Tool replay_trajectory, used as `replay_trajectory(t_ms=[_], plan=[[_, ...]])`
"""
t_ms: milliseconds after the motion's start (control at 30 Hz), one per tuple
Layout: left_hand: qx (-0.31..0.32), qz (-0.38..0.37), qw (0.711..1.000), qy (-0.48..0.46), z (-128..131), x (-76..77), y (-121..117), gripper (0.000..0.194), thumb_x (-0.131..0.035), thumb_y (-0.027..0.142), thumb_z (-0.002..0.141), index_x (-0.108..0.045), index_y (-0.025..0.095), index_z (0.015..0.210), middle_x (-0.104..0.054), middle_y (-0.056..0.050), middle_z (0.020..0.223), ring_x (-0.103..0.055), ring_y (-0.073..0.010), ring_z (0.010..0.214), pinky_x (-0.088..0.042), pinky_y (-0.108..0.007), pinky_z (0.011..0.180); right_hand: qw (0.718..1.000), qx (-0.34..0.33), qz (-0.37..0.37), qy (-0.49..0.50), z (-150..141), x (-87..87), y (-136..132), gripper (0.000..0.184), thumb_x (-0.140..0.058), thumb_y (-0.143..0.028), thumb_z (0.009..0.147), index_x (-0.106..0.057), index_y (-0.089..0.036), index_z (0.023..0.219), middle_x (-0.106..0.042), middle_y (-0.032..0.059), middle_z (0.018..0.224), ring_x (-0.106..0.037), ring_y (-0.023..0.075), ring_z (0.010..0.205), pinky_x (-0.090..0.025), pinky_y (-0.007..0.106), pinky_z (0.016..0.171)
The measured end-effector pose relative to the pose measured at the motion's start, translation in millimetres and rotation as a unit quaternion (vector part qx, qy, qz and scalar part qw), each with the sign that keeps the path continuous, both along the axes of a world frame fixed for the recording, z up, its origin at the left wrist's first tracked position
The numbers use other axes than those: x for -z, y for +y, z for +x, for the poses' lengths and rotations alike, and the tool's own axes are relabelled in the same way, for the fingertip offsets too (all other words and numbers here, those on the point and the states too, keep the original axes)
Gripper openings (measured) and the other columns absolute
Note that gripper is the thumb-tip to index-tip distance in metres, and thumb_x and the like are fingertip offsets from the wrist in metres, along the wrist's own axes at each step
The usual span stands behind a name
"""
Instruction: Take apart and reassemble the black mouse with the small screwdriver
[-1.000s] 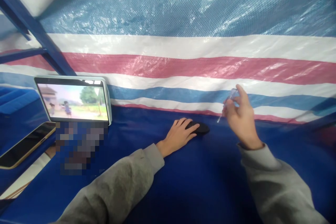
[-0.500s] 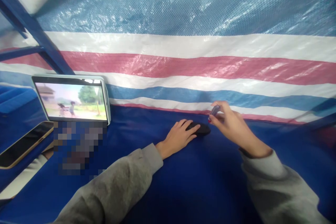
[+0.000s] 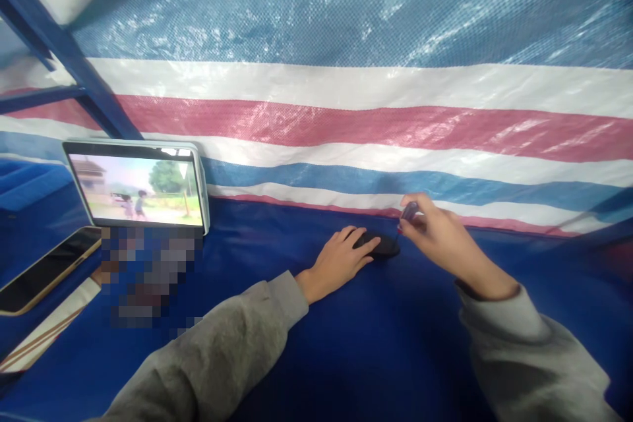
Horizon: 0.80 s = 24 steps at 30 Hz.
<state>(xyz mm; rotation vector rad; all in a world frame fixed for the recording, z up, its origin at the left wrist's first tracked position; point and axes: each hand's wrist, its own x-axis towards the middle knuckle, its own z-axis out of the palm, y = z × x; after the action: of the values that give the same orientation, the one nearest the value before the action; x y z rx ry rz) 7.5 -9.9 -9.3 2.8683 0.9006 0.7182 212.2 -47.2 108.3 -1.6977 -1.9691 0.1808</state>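
Two hands (image 3: 340,257) (image 3: 440,237), one tablet (image 3: 133,188), one phone (image 3: 47,270), one black object (image 3: 387,248) and one tool (image 3: 410,211) (seemingly).

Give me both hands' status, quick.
Left hand: open, fingers spread on a black rounded object.
Right hand: closed, pinching a small screwdriver by its handle.

The desk (image 3: 346,356) is deep blue, its surface faintly glossy. A flat black oval object (image 3: 390,248) lies near its far edge, partly covered. To the left, a tablet (image 3: 143,188) stands tilted, screen lit. Contents of the pixelated patch (image 3: 148,277) directly on the near side of the tablet cannot be determined.
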Motion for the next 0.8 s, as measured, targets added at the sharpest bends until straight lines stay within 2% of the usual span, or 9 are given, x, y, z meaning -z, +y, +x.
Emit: replay_trajectory(t_ms=[100, 200, 300, 400, 500, 667, 733, 800], plan=[[-0.003, -0.005, 1.000, -0.008, -0.3, 0.2, -0.5, 0.040, -0.042, 0.040, 0.102, -0.047, 0.029, 0.141, -0.051, -0.010, 0.138, -0.048, -0.0271, 0.127, -0.047, -0.045, 0.100, 1.000, 0.001, 0.007, 0.009, 0.0, -1.2, -0.2, 0.019, -0.052, -0.032, 0.086, -0.051, -0.025, 0.104, -0.068, -0.0015, 0.069, -0.065, 0.0176, 0.057, -0.047, 0.028, 0.061], [0.005, 0.002, 1.000, -0.008, 0.0, 0.2, -1.6, 0.040, -0.044, 0.038, 0.102, -0.046, 0.029, 0.141, -0.049, -0.011, 0.141, -0.046, -0.0273, 0.130, -0.045, -0.045, 0.102, 0.999, 0.008, 0.026, -0.017, 0.3, 0.1, 1.3, 0.012, -0.048, -0.034, 0.090, -0.054, -0.024, 0.091, -0.066, -0.0012, 0.066, -0.063, 0.0167, 0.056, -0.045, 0.028, 0.061], [0.009, 0.014, 1.000, -0.008, 0.2, 1.0, -2.1, 0.041, -0.046, 0.037, 0.102, -0.045, 0.029, 0.142, -0.048, -0.011, 0.142, -0.044, -0.0275, 0.133, -0.044, -0.045, 0.104, 0.997, 0.009, 0.058, -0.046, 0.1, 3.5, 3.4, 0.021, -0.044, -0.036, 0.094, -0.057, -0.024, 0.083, -0.065, 0.0002, 0.066, -0.062, 0.0173, 0.059, -0.045, 0.029, 0.064], [0.008, 0.021, 1.000, -0.008, -0.2, 2.4, -2.0, 0.042, -0.046, 0.037, 0.101, -0.045, 0.028, 0.142, -0.049, -0.011, 0.142, -0.045, -0.0277, 0.133, -0.043, -0.044, 0.106, 0.997, -0.007, 0.069, -0.043, 0.6, 7.1, 4.1, 0.020, -0.042, -0.028, 0.093, -0.061, -0.023, 0.094, -0.069, 0.0024, 0.077, -0.065, 0.0180, 0.066, -0.047, 0.030, 0.069], [0.013, 0.038, 0.999, -0.007, -0.7, 3.6, -2.0, 0.042, -0.045, 0.037, 0.102, -0.045, 0.026, 0.142, -0.048, -0.012, 0.144, -0.044, -0.0285, 0.135, -0.040, -0.044, 0.109, 0.996, -0.006, 0.072, -0.051, 1.3, 9.8, 4.0, 0.026, -0.044, -0.019, 0.085, -0.063, -0.022, 0.102, -0.071, 0.0046, 0.090, -0.068, 0.0193, 0.072, -0.049, 0.032, 0.071], [0.012, 0.050, 0.999, -0.007, -0.6, 3.2, -2.6, 0.042, -0.046, 0.036, 0.101, -0.045, 0.025, 0.142, -0.048, -0.013, 0.144, -0.044, -0.0290, 0.136, -0.042, -0.046, 0.108, 0.995, 0.023, 0.077, -0.059, 0.0, 11.6, 4.7, 0.025, -0.043, -0.024, 0.090, -0.064, -0.022, 0.103, -0.074, 0.0055, 0.090, -0.068, 0.0209, 0.070, -0.050, 0.034, 0.071], [0.010, 0.049, 0.999, -0.009, -0.4, 2.8, -2.9, 0.042, -0.046, 0.036, 0.101, -0.045, 0.024, 0.142, -0.049, -0.013, 0.143, -0.046, -0.0293, 0.134, -0.043, -0.046, 0.108, 0.995, 0.015, 0.081, -0.063, -0.2, 10.7, 4.9, 0.026, -0.044, -0.022, 0.088, -0.064, -0.022, 0.104, -0.074, 0.0056, 0.095, -0.069, 0.0206, 0.072, -0.050, 0.034, 0.072], [0.009, 0.045, 0.999, -0.011, -0.4, 2.6, -3.1, 0.042, -0.045, 0.036, 0.101, -0.045, 0.024, 0.142, -0.049, -0.013, 0.143, -0.046, -0.0292, 0.133, -0.043, -0.046, 0.108, 0.995, 0.007, 0.076, -0.068, -0.1, 9.0, 4.7, 0.026, -0.046, -0.020, 0.085, -0.064, -0.023, 0.103, -0.073, 0.0045, 0.093, -0.068, 0.0202, 0.072, -0.050, 0.033, 0.071]])
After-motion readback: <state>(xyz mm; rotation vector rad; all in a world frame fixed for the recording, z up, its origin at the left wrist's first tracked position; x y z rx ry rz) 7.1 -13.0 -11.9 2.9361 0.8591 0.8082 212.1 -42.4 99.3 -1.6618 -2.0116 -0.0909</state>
